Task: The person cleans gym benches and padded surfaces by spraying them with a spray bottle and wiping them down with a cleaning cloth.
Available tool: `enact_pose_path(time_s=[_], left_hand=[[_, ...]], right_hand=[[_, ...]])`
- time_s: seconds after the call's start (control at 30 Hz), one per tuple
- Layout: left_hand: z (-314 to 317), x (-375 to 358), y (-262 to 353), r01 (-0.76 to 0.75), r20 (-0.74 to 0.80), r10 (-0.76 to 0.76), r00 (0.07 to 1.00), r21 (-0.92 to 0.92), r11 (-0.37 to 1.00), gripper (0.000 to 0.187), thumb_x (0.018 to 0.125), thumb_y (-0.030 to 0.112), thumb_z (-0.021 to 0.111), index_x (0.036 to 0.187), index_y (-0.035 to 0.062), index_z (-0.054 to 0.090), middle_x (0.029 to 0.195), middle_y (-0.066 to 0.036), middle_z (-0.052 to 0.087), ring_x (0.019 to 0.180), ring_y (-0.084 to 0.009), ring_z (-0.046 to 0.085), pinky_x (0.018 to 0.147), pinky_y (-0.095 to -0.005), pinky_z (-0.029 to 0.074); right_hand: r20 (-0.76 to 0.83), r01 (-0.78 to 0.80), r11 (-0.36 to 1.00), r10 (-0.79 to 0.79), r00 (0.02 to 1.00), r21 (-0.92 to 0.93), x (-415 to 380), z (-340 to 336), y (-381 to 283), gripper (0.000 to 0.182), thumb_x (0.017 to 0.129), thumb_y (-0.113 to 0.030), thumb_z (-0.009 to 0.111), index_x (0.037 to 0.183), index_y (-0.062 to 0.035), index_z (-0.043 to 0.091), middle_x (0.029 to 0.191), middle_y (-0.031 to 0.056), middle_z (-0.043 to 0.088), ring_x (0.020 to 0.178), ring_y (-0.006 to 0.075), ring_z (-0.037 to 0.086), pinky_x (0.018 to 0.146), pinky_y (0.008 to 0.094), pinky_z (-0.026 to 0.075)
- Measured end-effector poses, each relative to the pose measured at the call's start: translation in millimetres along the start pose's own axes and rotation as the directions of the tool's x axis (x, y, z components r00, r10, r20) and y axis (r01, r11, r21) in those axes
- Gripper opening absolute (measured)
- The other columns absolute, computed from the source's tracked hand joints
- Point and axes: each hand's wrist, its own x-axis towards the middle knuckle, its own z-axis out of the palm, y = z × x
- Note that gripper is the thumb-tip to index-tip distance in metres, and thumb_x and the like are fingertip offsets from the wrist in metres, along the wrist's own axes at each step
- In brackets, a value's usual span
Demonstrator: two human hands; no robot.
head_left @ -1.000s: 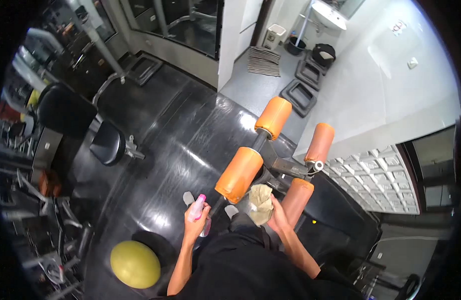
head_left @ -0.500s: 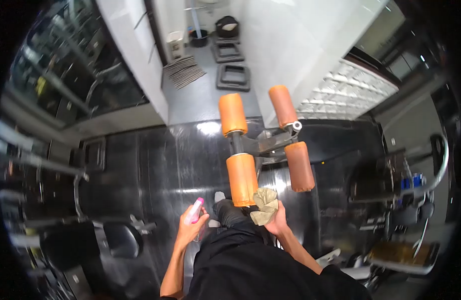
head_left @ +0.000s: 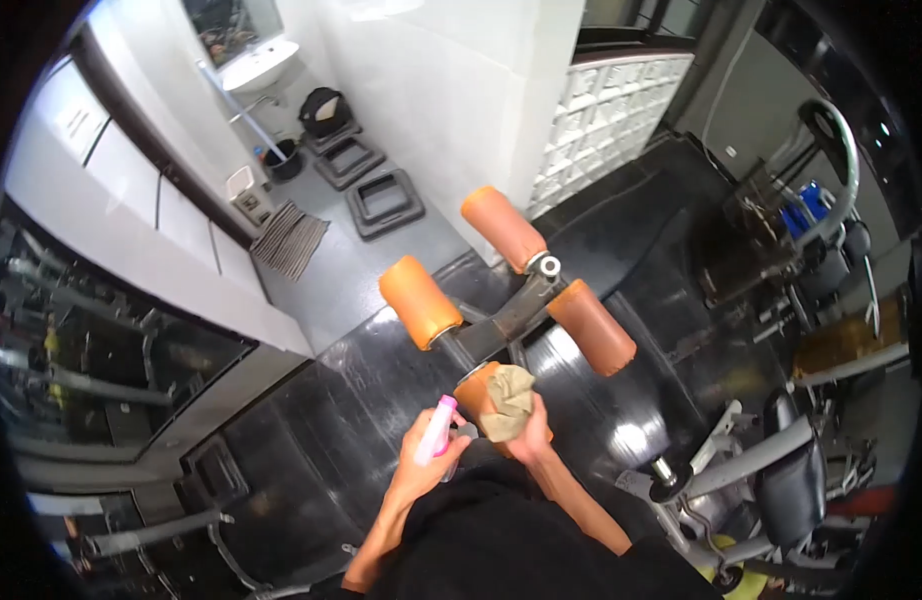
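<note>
My left hand [head_left: 413,470] is wrapped round a spray bottle [head_left: 438,432] with a pink-and-white trigger head. In my right hand [head_left: 533,438] is a crumpled beige cloth [head_left: 509,405], which lies over the near orange roller pad [head_left: 471,390]; how firmly it presses cannot be made out. That pad shares a bar with another orange roller pad [head_left: 421,303] farther off. Beyond the metal frame [head_left: 513,318] are two reddish-brown roller pads, a far one [head_left: 503,230] and a near one [head_left: 593,328]. My right hand and the cloth hide part of the near orange pad.
A gym machine with a black pad [head_left: 793,490] stands at lower right, and another machine [head_left: 761,235] behind it. Ahead, a side room holds a striped mat [head_left: 291,240], dark step platforms [head_left: 385,204], a bucket [head_left: 281,160] and a sink [head_left: 261,65]. A white wall [head_left: 441,110] borders it.
The view has turned right and the roller pads appear rotated. My right hand's cloth now covers more of the near orange pad, and my left hand with the spray bottle has come closer to it.
</note>
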Motion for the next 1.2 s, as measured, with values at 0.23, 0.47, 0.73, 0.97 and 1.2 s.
enact_pose_path(time_s=[0.23,0.47,0.73,0.97,1.2], left_hand=[[-8.5,58.4,13.4,-0.025,0.102,0.07,0.992,-0.388,0.921,0.036,0.084,-0.004,0.065,0.115,0.0014,0.047,0.107,-0.011,0.059,0.083,-0.0126,0.059,0.075,-0.0269,0.05],[-55.1,107.3,0.4,-0.01,0.363,0.114,0.925,-0.278,0.961,0.04,0.081,-0.001,0.071,0.113,0.0023,0.047,0.108,-0.01,0.059,0.08,-0.0107,0.057,0.074,-0.0256,0.049],[-151.9,191.9,33.9,-0.01,0.588,0.181,0.788,-0.282,0.959,0.021,0.086,0.005,0.067,0.105,0.0024,0.057,0.098,-0.005,0.062,0.086,-0.0077,0.058,0.078,-0.0243,0.047],[-193.5,304.7,4.7,-0.2,0.763,0.195,0.616,-0.088,0.976,0.008,0.088,0.008,0.065,0.094,0.0038,0.062,0.079,-0.001,0.06,0.07,-0.009,0.057,0.065,-0.0256,0.047],[-165.0,391.3,-40.4,-0.232,0.486,0.104,0.868,0.211,0.95,0.013,0.088,0.014,0.066,0.089,0.0016,0.063,0.07,-0.007,0.061,0.064,-0.0133,0.055,0.061,-0.0311,0.046]], right_hand=[[0.198,-0.117,0.961,0.067,0.978,0.252,52.9,26.1,48.6,0.053,0.098,-0.048,0.029,0.117,-0.0064,0.057,0.104,0.0112,0.065,0.09,0.0263,0.064,0.083,0.0419,0.052],[0.018,0.134,0.953,-0.144,0.989,0.272,51.0,112.4,55.7,0.058,0.097,-0.051,0.026,0.113,-0.004,0.057,0.093,0.0111,0.066,0.076,0.0252,0.064,0.073,0.0374,0.055],[-0.047,0.32,0.89,-0.323,0.945,0.325,92.5,166.8,107.3,0.05,0.096,-0.042,0.028,0.118,-0.0079,0.057,0.112,0.01,0.063,0.105,0.0243,0.06,0.095,0.0417,0.047],[-0.377,0.537,0.752,-0.404,0.833,0.381,87.3,173.8,116.0,0.049,0.098,-0.044,0.027,0.125,-0.0135,0.055,0.125,0.0047,0.059,0.116,0.023,0.056,0.099,0.0474,0.045],[-0.416,0.648,0.628,-0.499,0.76,0.431,136.3,150.3,96.5,0.048,0.098,-0.042,0.027,0.124,-0.0156,0.056,0.124,0.0042,0.06,0.115,0.0249,0.057,0.099,0.0463,0.045]])
